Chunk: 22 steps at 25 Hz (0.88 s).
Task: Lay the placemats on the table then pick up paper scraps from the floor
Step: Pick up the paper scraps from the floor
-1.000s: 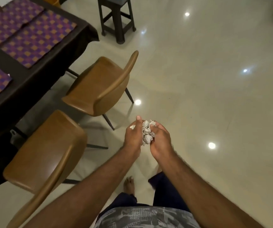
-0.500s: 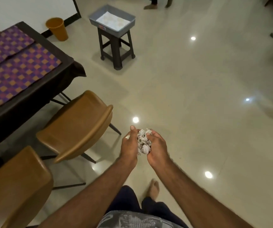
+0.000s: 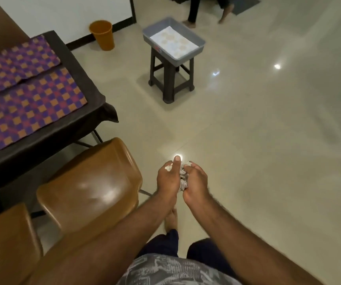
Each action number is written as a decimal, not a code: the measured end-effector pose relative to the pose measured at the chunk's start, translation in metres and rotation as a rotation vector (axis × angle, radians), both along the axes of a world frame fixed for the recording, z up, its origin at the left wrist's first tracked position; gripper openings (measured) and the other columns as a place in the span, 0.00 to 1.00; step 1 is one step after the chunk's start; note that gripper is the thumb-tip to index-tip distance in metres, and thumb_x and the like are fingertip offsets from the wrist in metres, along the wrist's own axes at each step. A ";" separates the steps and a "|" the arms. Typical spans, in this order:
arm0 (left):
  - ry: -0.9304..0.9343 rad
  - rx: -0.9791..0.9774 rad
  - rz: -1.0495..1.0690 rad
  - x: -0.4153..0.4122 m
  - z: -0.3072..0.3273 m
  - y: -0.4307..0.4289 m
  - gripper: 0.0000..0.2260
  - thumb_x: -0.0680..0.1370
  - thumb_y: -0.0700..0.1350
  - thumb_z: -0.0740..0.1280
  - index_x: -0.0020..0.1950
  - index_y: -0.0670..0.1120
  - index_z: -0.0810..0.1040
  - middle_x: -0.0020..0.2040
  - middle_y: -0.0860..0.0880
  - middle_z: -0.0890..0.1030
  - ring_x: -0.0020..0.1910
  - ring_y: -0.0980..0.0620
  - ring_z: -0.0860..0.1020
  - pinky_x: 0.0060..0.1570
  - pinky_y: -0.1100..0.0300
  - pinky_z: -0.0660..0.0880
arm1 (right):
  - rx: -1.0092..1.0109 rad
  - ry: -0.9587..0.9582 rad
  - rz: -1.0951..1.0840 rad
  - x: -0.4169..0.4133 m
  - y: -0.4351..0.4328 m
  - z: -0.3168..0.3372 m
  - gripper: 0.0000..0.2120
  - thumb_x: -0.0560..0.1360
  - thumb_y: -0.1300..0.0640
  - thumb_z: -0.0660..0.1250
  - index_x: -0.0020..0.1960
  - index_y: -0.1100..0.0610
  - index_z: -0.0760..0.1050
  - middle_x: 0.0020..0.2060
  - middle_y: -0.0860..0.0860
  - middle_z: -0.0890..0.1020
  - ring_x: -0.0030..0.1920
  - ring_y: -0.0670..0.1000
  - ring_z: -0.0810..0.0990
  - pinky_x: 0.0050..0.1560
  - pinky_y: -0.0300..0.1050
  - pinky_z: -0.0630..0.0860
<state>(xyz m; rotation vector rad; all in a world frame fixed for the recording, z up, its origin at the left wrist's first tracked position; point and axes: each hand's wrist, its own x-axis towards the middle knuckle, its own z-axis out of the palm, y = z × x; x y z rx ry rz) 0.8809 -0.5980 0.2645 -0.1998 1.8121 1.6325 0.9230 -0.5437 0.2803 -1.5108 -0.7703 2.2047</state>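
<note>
two checkered placemats (image 3: 31, 108) on table (image 3: 96, 91), crumpled scraps (image 3: 183, 183) cupped

The paper scraps (image 3: 183, 183) are enclosed more tightly by the left hand (image 3: 168, 177) and right hand (image 3: 195, 182); the far stool (image 3: 170, 79) has been approached.

Grey printed shirt (image 3: 178, 270); dark navy trousers (image 3: 206, 254); bare forearms (image 3: 124, 233); bare foot (image 3: 170, 221).

No writing is legible; a small red label (image 3: 157, 48) on the grey tray's (image 3: 192, 54) wall is too blurred
</note>
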 end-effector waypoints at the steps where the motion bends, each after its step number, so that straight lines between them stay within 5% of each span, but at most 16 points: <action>1: -0.015 -0.011 0.016 -0.016 -0.001 0.013 0.21 0.81 0.58 0.66 0.47 0.39 0.81 0.43 0.38 0.86 0.46 0.37 0.85 0.49 0.41 0.82 | -0.001 -0.017 0.004 -0.017 0.011 -0.003 0.07 0.75 0.69 0.63 0.49 0.63 0.78 0.43 0.63 0.84 0.42 0.60 0.85 0.41 0.49 0.81; 6: -0.103 0.029 0.168 -0.093 -0.004 0.073 0.18 0.84 0.53 0.64 0.49 0.40 0.83 0.44 0.41 0.87 0.44 0.43 0.86 0.46 0.50 0.83 | 0.000 -0.029 0.117 -0.104 0.075 -0.007 0.08 0.73 0.70 0.61 0.48 0.65 0.77 0.40 0.63 0.81 0.39 0.60 0.82 0.36 0.46 0.78; 11: -0.077 -0.004 0.324 -0.176 -0.010 0.152 0.18 0.84 0.54 0.64 0.49 0.40 0.83 0.45 0.40 0.87 0.47 0.39 0.86 0.50 0.44 0.83 | 0.000 -0.032 0.210 -0.197 0.150 -0.011 0.07 0.73 0.71 0.60 0.46 0.64 0.76 0.37 0.60 0.80 0.36 0.58 0.82 0.35 0.45 0.79; 22: -0.069 0.074 0.712 -0.390 0.015 0.271 0.19 0.84 0.56 0.62 0.51 0.43 0.84 0.45 0.43 0.88 0.46 0.44 0.87 0.49 0.51 0.83 | 0.045 0.078 0.570 -0.433 0.275 0.002 0.08 0.72 0.71 0.61 0.46 0.64 0.78 0.36 0.60 0.80 0.36 0.57 0.81 0.38 0.45 0.79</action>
